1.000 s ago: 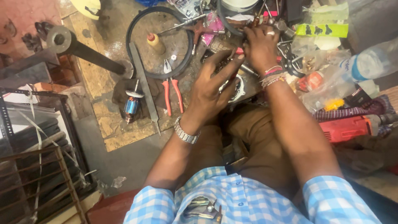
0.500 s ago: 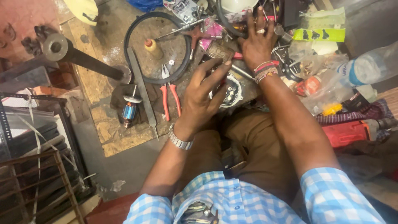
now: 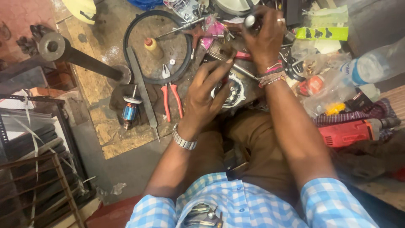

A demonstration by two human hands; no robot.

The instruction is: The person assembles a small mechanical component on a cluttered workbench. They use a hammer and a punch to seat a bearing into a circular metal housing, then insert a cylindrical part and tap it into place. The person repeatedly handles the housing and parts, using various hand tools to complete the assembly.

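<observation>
The left hand (image 3: 206, 95) rests half-open on a round metal motor housing (image 3: 231, 90), while the right hand (image 3: 263, 36) grips a silver-tipped tool (image 3: 249, 21) near a clear bag (image 3: 325, 90) of small parts.

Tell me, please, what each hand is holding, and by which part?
Right hand grips a metal-tipped tool near its top. Left hand rests on the round motor housing; whether it grips is unclear.

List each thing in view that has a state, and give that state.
left hand: resting on the round motor housing
right hand: gripping a tool handle
red-handled pliers: lying flat, unheld
plastic bottle: on its side
red power tool: lying idle
</observation>
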